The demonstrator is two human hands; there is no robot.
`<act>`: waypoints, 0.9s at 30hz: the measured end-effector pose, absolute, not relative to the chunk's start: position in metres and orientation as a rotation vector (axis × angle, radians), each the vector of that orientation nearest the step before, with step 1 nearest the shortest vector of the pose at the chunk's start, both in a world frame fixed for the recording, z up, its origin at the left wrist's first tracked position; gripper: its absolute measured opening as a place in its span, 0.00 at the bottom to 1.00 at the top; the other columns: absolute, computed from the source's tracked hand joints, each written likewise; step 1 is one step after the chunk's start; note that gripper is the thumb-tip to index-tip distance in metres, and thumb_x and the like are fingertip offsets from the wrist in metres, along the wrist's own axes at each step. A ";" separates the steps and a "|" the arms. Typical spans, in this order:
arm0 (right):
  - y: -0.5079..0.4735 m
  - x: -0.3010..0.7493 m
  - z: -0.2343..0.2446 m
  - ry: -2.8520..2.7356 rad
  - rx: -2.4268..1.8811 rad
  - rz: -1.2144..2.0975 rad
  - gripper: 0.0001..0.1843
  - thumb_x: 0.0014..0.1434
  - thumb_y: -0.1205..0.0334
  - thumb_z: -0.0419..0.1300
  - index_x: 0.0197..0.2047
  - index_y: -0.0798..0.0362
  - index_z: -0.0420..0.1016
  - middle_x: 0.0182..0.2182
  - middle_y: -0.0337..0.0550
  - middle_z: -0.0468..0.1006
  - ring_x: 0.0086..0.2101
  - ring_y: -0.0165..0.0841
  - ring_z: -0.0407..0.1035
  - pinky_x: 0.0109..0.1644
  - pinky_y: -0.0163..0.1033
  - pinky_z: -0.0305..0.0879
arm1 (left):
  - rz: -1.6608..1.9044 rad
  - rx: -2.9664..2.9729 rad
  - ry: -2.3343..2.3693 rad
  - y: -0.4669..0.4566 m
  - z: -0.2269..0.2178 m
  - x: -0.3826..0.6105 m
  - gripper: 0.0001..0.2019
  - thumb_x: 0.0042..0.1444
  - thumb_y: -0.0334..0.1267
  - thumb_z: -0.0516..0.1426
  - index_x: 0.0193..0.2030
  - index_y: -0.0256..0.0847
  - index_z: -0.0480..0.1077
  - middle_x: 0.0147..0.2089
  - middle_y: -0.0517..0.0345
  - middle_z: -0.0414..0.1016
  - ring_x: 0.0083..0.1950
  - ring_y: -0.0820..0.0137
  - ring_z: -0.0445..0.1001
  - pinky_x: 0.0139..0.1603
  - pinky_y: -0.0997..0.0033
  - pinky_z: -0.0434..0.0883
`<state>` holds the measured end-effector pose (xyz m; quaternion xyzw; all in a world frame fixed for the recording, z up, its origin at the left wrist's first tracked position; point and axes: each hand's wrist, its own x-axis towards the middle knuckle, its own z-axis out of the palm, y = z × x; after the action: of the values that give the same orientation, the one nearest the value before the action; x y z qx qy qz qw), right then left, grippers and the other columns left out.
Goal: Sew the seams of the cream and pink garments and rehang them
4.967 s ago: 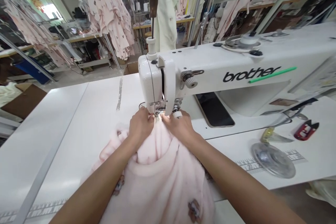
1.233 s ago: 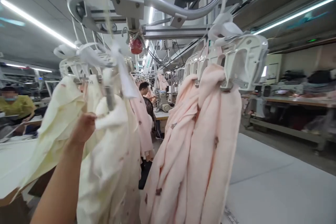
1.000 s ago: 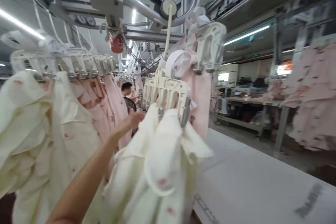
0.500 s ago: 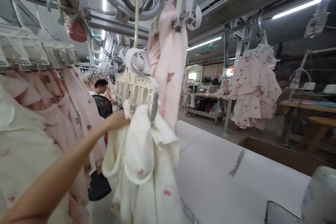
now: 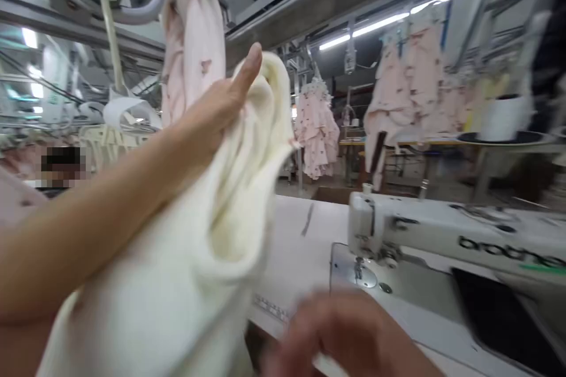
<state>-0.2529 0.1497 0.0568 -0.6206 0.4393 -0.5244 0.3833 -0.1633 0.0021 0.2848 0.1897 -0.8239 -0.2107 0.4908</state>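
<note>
A cream garment (image 5: 177, 277) with a few small reddish marks hangs from my left hand (image 5: 223, 103). That hand is closed on the bunched upper part, thumb pointing up, in the middle of the view. The cloth drapes down to the bottom edge and is blurred. Low in the view is my right hand (image 5: 354, 330), its fingers curved and smeared by motion, a little to the right of the cloth. Past it stands a white sewing machine (image 5: 442, 230) marked "brother", with its needle area over a metal plate (image 5: 340, 271).
A white table (image 5: 292, 235) with a printed ruler runs under the machine. Cream clamp hangers (image 5: 110, 141) and pink printed pieces (image 5: 203, 41) hang at the left. More pink garments (image 5: 316, 129) hang farther off. A black panel (image 5: 499, 312) lies by the machine. A person (image 5: 62, 168) sits far left.
The cream garment has come off the clamp hanger and moved right in my left hand. My view has turned right, and my right hand and the sewing machine have come into sight.
</note>
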 end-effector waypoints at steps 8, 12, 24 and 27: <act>0.078 -0.288 0.059 1.981 -1.194 -1.829 0.14 0.53 0.54 0.56 0.41 0.50 0.60 0.36 0.40 0.71 0.32 0.35 0.66 0.35 0.39 0.62 | -0.999 0.364 -2.108 0.023 0.218 -0.187 0.09 0.49 0.40 0.58 0.30 0.37 0.65 0.24 0.60 0.64 0.22 0.75 0.67 0.18 0.79 0.62; 0.084 -0.292 0.017 2.345 -1.628 -1.724 0.10 0.54 0.68 0.53 0.42 0.52 0.64 0.41 0.46 0.70 0.43 0.40 0.64 0.44 0.43 0.60 | -1.082 0.328 -1.970 0.023 0.207 -0.138 0.09 0.43 0.42 0.60 0.25 0.42 0.65 0.16 0.65 0.56 0.13 0.80 0.54 0.09 0.81 0.50; 0.076 -0.295 -0.050 2.581 -1.395 -0.878 0.15 0.51 0.78 0.48 0.37 0.51 0.68 0.24 0.38 0.75 0.27 0.34 0.68 0.26 0.34 0.47 | -0.751 0.692 -2.269 0.014 -0.040 -0.152 0.28 0.39 0.44 0.61 0.49 0.49 0.58 0.45 0.47 0.67 0.46 0.55 0.69 0.45 0.50 0.69; 0.097 -0.302 -0.019 2.691 -1.318 -0.852 0.19 0.49 0.79 0.47 0.41 0.51 0.66 0.30 0.40 0.75 0.26 0.33 0.66 0.26 0.35 0.43 | -0.616 0.625 -2.369 0.022 -0.076 -0.148 0.25 0.43 0.37 0.56 0.52 0.47 0.62 0.53 0.42 0.63 0.56 0.52 0.63 0.55 0.48 0.63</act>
<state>-0.3023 0.0966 -0.0193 -0.4231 0.8637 -0.2735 0.0129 -0.1476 0.0216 -0.0765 0.2359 -0.8938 -0.2322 0.3026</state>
